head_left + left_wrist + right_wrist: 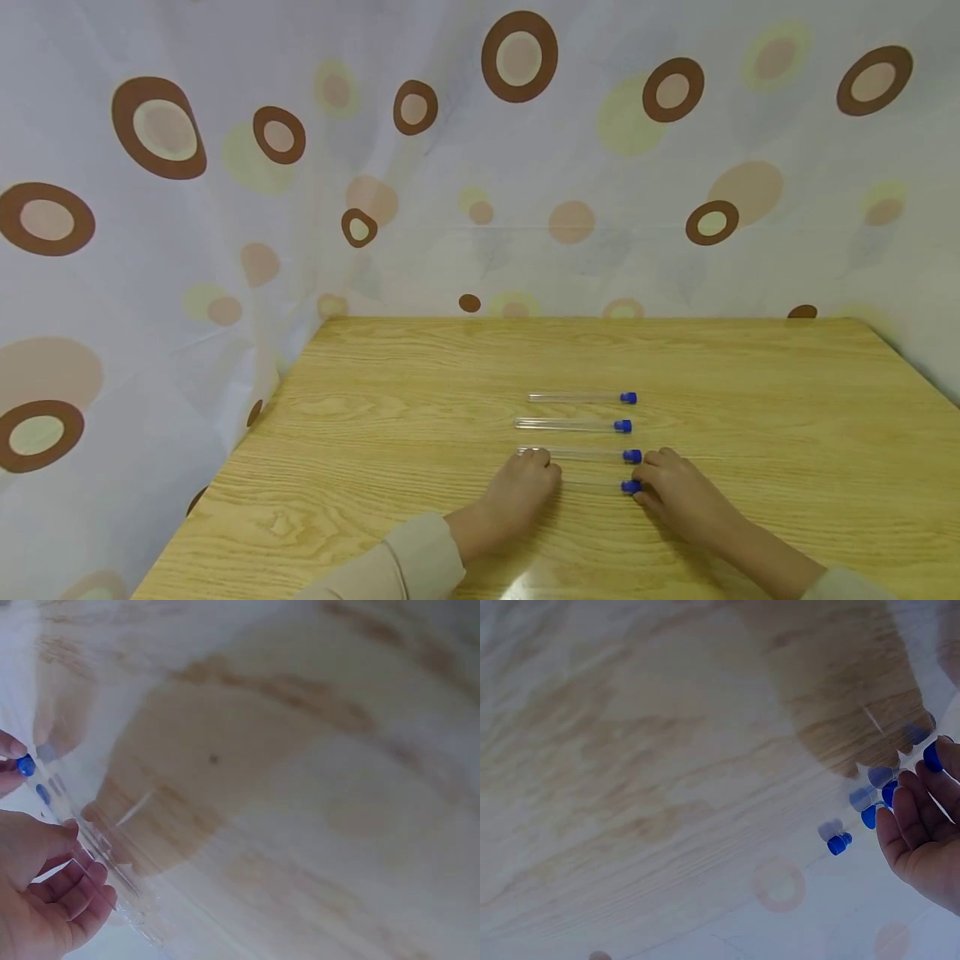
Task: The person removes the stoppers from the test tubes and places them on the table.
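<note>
One tube [592, 486], nearest, pinched: right hand [681, 496] at blue cap [630, 487], left hand [519, 492] seemingly opposite; best kept level.

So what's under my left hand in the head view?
The nearest tube runs from its blue cap leftward to your left hand, over the wooden table. Its other end is covered, so it can't be seen in that view.

Pale, circle-patterned sheeting [435, 167] fills the frame's top and left side; below it spreads a wood-grain table [360, 417], glare [519, 587] at bottom centre.
</note>
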`<action>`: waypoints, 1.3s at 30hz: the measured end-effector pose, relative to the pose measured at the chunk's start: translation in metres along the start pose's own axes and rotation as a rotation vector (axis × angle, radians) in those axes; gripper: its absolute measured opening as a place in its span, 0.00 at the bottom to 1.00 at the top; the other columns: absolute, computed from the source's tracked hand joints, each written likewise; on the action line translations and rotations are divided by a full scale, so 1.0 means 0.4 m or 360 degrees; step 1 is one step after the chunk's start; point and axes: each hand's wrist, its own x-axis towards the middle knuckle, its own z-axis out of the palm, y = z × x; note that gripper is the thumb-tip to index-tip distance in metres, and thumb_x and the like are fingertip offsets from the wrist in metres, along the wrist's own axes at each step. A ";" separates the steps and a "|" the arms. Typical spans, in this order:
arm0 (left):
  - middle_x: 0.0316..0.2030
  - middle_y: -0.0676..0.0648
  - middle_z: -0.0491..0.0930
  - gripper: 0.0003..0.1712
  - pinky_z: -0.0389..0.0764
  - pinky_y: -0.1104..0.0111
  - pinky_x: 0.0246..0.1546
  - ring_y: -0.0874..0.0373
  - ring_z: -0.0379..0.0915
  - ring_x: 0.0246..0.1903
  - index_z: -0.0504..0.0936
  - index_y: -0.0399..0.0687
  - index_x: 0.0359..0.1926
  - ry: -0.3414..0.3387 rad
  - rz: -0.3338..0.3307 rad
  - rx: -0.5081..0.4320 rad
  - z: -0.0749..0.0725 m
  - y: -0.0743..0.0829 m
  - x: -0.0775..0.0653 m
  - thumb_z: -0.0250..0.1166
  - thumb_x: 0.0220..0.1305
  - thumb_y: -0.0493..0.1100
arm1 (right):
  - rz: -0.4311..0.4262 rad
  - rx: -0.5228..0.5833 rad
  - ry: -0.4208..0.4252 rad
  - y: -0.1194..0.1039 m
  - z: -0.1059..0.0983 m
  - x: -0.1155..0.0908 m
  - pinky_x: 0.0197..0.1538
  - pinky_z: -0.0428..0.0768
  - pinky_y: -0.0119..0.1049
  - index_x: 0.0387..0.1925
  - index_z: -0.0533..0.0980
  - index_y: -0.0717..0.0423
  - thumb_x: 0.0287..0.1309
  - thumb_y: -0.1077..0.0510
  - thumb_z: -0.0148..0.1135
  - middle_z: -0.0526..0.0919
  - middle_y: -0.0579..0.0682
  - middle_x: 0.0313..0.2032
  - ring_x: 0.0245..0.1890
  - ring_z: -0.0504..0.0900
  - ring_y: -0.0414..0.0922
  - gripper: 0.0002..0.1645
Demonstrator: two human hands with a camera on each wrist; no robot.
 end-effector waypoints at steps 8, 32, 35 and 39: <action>0.33 0.54 0.76 0.09 0.77 0.80 0.42 0.65 0.74 0.35 0.81 0.49 0.38 0.0094 -0.0010 -0.0127 -0.008 -0.010 -0.011 0.67 0.54 0.41 | -0.0020 0.0066 0.0048 -0.003 -0.006 -0.003 0.31 0.75 0.30 0.28 0.79 0.53 0.45 0.61 0.70 0.77 0.40 0.28 0.30 0.72 0.38 0.07; 0.37 0.54 0.79 0.10 0.76 0.82 0.39 0.65 0.76 0.39 0.77 0.47 0.43 0.0319 0.0062 -0.0275 -0.002 -0.023 -0.039 0.60 0.62 0.44 | -0.0101 0.0090 0.0178 -0.006 -0.030 -0.025 0.30 0.77 0.26 0.31 0.79 0.52 0.43 0.63 0.70 0.77 0.40 0.31 0.31 0.73 0.38 0.10; 0.37 0.54 0.79 0.10 0.76 0.82 0.38 0.66 0.75 0.38 0.78 0.47 0.43 0.0274 0.0037 -0.0248 -0.008 -0.023 -0.041 0.60 0.62 0.45 | -0.0124 0.0093 0.0200 -0.005 -0.029 -0.025 0.29 0.76 0.26 0.32 0.79 0.53 0.43 0.64 0.70 0.78 0.40 0.30 0.31 0.73 0.37 0.11; 0.36 0.54 0.79 0.11 0.76 0.83 0.40 0.66 0.75 0.38 0.80 0.47 0.43 0.0243 0.0014 -0.0227 -0.013 -0.023 -0.043 0.59 0.63 0.46 | -0.0148 0.0088 0.0231 -0.005 -0.025 -0.023 0.29 0.76 0.26 0.32 0.80 0.53 0.42 0.64 0.71 0.77 0.40 0.31 0.31 0.73 0.37 0.12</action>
